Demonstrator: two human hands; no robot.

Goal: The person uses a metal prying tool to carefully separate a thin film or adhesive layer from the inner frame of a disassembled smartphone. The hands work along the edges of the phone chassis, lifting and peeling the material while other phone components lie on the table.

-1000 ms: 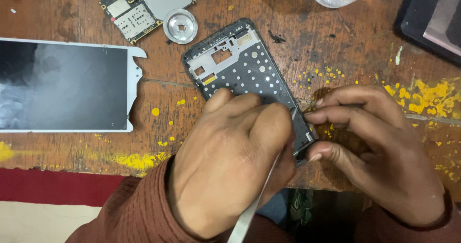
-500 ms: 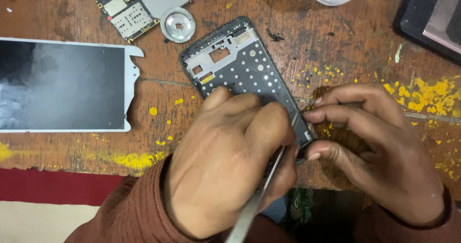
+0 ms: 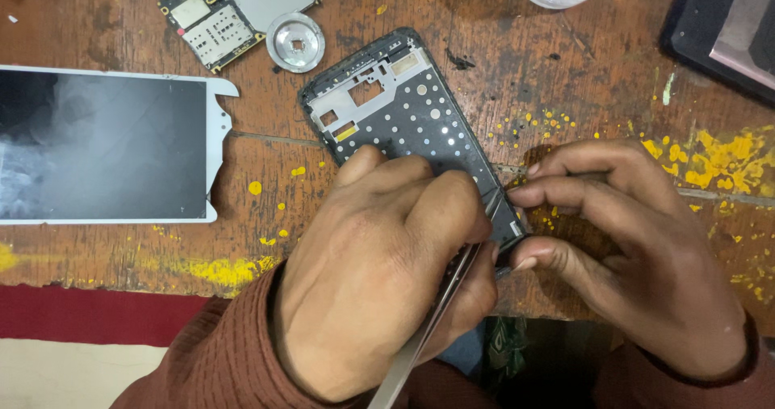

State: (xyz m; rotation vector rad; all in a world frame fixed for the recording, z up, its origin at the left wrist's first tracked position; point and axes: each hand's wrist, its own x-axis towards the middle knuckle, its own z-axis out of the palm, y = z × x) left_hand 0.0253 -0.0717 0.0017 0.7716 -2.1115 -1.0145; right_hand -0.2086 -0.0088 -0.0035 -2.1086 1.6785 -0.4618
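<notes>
Lying tilted on the wooden worktop [image 3: 565, 78], a black phone frame [image 3: 404, 110] (its near end hidden by the hands). The left hand [image 3: 387, 280] grips metal tweezers [image 3: 428, 328] at that end; the right hand [image 3: 638, 239] pinches the frame's lower edge. Just beyond: a circuit board [image 3: 218, 13] and a white-bordered screen panel [image 3: 105, 146].

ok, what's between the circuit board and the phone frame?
Head view: a round silver metal disc lies on the wooden table between circuit board and phone frame.
</notes>
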